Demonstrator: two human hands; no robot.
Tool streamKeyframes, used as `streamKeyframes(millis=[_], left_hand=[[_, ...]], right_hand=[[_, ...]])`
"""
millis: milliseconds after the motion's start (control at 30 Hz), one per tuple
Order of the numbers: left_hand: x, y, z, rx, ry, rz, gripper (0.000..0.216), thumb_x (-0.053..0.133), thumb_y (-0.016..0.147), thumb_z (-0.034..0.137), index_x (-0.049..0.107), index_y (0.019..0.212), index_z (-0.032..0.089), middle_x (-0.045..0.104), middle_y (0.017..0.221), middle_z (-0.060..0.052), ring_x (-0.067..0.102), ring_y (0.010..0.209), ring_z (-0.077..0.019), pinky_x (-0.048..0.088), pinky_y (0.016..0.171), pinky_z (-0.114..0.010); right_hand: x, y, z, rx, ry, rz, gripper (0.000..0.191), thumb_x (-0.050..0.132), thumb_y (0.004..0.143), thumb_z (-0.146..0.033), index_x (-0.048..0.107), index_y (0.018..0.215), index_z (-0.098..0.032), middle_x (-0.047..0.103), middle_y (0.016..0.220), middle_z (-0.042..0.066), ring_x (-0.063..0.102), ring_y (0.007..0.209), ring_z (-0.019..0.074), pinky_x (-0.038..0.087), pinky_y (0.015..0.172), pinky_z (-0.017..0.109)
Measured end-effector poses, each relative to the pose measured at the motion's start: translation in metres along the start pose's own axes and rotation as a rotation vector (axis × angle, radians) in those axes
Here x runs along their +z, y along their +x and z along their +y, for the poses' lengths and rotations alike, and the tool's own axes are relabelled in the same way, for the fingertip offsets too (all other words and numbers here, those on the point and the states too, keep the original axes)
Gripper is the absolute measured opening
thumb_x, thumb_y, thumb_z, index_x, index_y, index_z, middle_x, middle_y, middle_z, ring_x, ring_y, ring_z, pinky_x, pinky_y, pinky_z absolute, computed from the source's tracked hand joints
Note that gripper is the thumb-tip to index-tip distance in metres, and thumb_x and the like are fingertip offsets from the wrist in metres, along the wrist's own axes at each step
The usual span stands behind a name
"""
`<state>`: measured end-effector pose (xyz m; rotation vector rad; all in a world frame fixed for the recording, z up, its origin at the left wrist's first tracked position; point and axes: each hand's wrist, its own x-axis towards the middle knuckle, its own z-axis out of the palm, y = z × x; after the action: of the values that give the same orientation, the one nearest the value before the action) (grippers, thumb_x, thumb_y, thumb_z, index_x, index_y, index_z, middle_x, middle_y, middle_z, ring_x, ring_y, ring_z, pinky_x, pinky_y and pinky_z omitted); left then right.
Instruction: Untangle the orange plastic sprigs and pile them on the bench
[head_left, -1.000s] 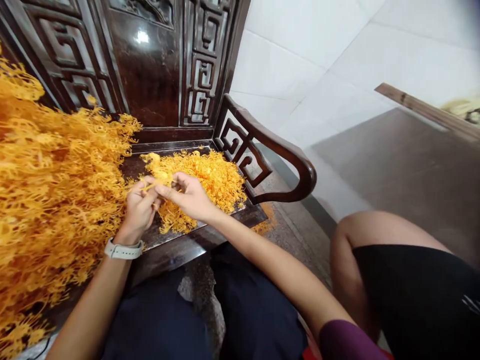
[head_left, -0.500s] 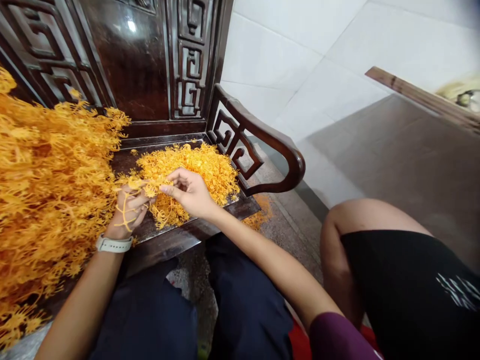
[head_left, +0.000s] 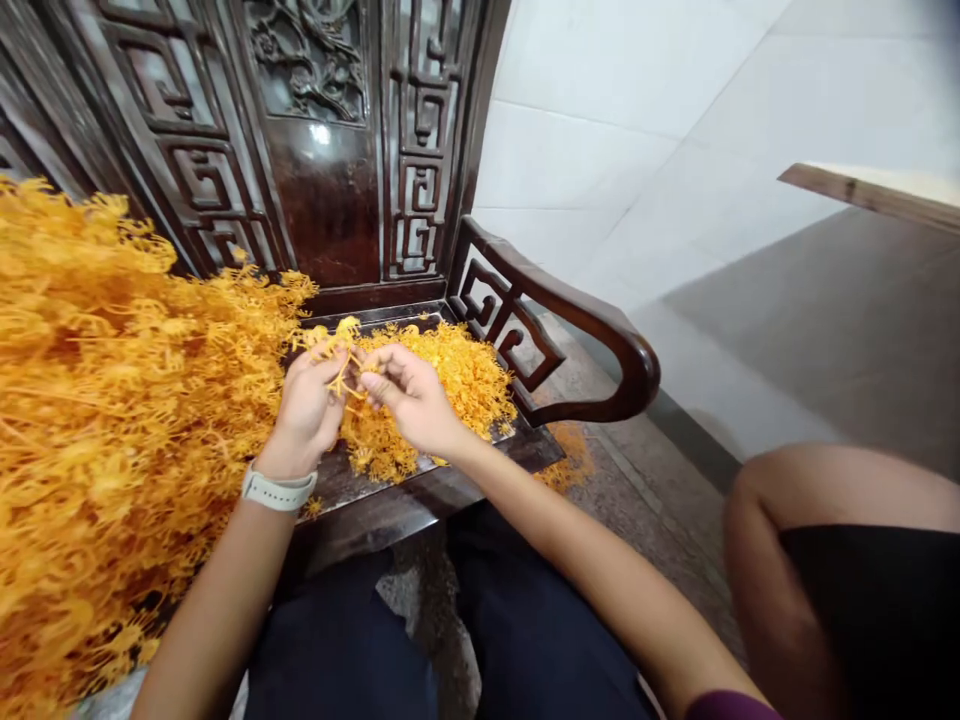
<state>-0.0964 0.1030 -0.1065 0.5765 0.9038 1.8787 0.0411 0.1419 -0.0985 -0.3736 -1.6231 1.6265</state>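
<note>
The left hand (head_left: 306, 410) curls around a tuft of orange strands (head_left: 339, 365), which the half-closed right hand (head_left: 412, 395) seems to pinch too.

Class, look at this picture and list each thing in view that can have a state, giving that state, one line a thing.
Left hand, closed on tuft
Right hand, fingers curled at tuft, grip unclear
Tuft, orange strands, lifted above seat
Heap, orange strands, piled beside left hand
Pile, orange strands, spread on seat
Spill, strands scattered on floor
Watch, strapped on left wrist
</note>
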Motion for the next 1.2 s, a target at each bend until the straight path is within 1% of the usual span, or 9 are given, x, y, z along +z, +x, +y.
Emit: streamKeyframes(millis=[133,233,367,467,600,700,867,1033,1200], left_hand=[[0.040,-0.005,0.036,-0.088,-0.131,-0.108,0.013,0.067,0.088,0.010,0.066,0.075,0.012,0.057,0.063,0.000,0.051,0.049,-0.0080,0.041,0.046,-0.018],[0.047,-0.012,0.058,-0.203,-0.232,-0.195,0.024,0.051,0.101,0.012,0.062,0.080,0.014,0.048,0.058,0.003,0.047,0.044,-0.0089,0.041,0.045,-0.021],[0.007,-0.008,0.059,-0.131,-0.353,-0.101,0.024,0.055,0.103,0.011,0.052,0.080,0.017,0.031,0.054,0.009,0.036,0.041,-0.0051,0.037,0.044,-0.016],[-0.033,-0.005,0.037,-0.093,-0.175,-0.083,0.034,0.073,0.094,0.019,0.046,0.075,0.019,0.036,0.053,0.010,0.029,0.040,-0.0039,0.024,0.038,-0.016],[-0.061,-0.010,0.007,-0.097,-0.008,-0.143,0.041,0.090,0.076,0.023,0.049,0.078,0.019,0.044,0.054,0.010,0.034,0.042,-0.0037,0.031,0.043,-0.015],[-0.065,-0.014,-0.005,-0.111,-0.010,-0.112,0.044,0.095,0.065,0.020,0.055,0.085,0.019,0.052,0.058,0.009,0.044,0.046,-0.0048,0.038,0.046,-0.016],[-0.067,-0.015,-0.017,-0.178,0.014,-0.204,0.052,0.100,0.056,0.021,0.067,0.096,0.015,0.069,0.078,0.000,0.065,0.060,-0.0112,0.050,0.051,-0.019],[-0.063,-0.015,-0.036,-0.197,-0.011,-0.230,0.047,0.103,0.057,0.026,0.066,0.083,0.013,0.065,0.070,0.001,0.058,0.052,-0.0080,0.048,0.048,-0.019],[-0.056,-0.018,-0.043,-0.181,-0.053,-0.179,0.049,0.103,0.052,0.015,0.063,0.080,0.014,0.064,0.069,0.003,0.057,0.053,-0.0060,0.043,0.047,-0.015]], right_hand=[[0.008,0.009,-0.038,-0.110,-0.019,0.003,0.017,0.071,0.096,-0.030,0.057,0.094,-0.021,0.059,0.082,-0.002,0.054,0.072,0.0114,0.048,0.069,0.029],[0.017,0.000,-0.060,-0.140,0.017,-0.057,0.018,0.072,0.097,-0.030,0.057,0.093,-0.021,0.058,0.081,-0.002,0.053,0.071,0.0111,0.048,0.067,0.028],[0.022,-0.024,-0.076,-0.131,-0.062,-0.243,0.014,0.068,0.102,-0.028,0.059,0.094,-0.020,0.061,0.083,0.000,0.057,0.073,0.0116,0.049,0.068,0.028],[0.013,-0.034,-0.072,-0.172,-0.360,-0.190,0.006,0.063,0.105,-0.026,0.066,0.107,-0.021,0.065,0.091,0.002,0.061,0.081,0.0136,0.054,0.078,0.032],[-0.010,-0.030,-0.040,-0.105,-0.804,-0.068,0.036,0.064,0.102,-0.034,0.064,0.136,-0.021,0.065,0.122,0.012,0.066,0.099,0.0216,0.058,0.095,0.045],[-0.022,-0.028,-0.013,0.016,-0.936,-0.029,0.055,0.066,0.100,-0.043,0.058,0.148,-0.016,0.058,0.143,0.021,0.064,0.118,0.0301,0.055,0.105,0.055],[-0.015,-0.025,0.008,0.074,-0.647,-0.010,0.041,0.062,0.102,-0.053,0.073,0.123,-0.020,0.074,0.124,0.012,0.069,0.111,0.0236,0.056,0.100,0.045],[-0.003,-0.023,0.022,0.112,-0.384,0.027,0.033,0.075,0.094,-0.052,0.072,0.097,-0.019,0.075,0.097,0.005,0.067,0.088,0.0160,0.055,0.084,0.035],[-0.004,-0.028,0.027,0.148,-0.361,0.080,0.043,0.086,0.082,-0.054,0.070,0.101,-0.020,0.071,0.102,0.005,0.064,0.087,0.0155,0.053,0.077,0.032]])
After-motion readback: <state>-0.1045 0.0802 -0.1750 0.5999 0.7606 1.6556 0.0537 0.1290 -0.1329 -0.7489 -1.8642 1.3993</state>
